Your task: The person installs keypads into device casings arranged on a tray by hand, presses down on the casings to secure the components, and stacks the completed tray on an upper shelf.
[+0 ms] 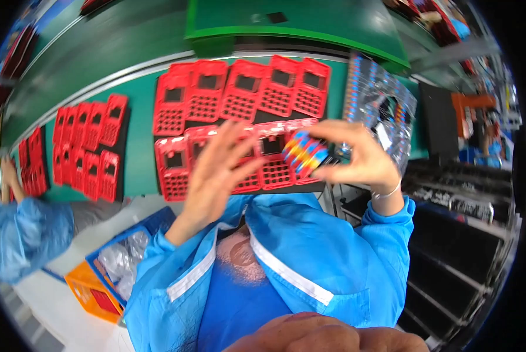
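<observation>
Right hand: grip pinching multicoloured bundle (slightly blurred) | left hand: grip spread above red casings

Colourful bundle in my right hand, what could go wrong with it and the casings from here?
The striped bundle is pinched between the thumb and fingers of your right hand, so it might slip and fall on the red casings. Your left hand is spread over the near row, where casings sit close together; a brush could perhaps nudge them out of line.
</observation>
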`<state>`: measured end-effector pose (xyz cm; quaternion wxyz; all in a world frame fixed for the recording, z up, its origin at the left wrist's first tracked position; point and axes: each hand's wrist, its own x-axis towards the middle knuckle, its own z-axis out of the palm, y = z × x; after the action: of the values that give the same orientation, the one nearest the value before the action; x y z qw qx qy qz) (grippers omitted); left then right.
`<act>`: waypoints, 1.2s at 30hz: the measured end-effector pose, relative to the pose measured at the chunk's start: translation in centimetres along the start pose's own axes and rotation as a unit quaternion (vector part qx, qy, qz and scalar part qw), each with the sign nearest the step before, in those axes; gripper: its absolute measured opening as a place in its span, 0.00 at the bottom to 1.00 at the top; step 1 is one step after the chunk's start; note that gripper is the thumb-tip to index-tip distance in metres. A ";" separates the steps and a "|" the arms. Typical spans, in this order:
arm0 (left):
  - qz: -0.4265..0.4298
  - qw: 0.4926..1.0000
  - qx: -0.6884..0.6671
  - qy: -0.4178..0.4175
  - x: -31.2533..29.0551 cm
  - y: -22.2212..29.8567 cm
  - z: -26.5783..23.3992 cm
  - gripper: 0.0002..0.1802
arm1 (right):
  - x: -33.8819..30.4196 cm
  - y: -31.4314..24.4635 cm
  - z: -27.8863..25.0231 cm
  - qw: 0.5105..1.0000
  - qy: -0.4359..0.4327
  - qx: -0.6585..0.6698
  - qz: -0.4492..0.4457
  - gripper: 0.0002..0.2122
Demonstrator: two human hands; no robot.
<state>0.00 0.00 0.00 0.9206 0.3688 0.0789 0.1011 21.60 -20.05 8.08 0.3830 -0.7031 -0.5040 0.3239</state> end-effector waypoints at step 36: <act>0.205 0.935 -0.086 0.276 -5.0 6.1 -11.3 0.32 | 19.3 -2.4 14.0 0.850 0.126 -0.377 -0.344 0.14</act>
<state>-8.06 10.62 -3.47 0.8503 0.2538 0.2434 0.3915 14.22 1.84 1.86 0.2352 -0.6098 -0.7447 -0.1351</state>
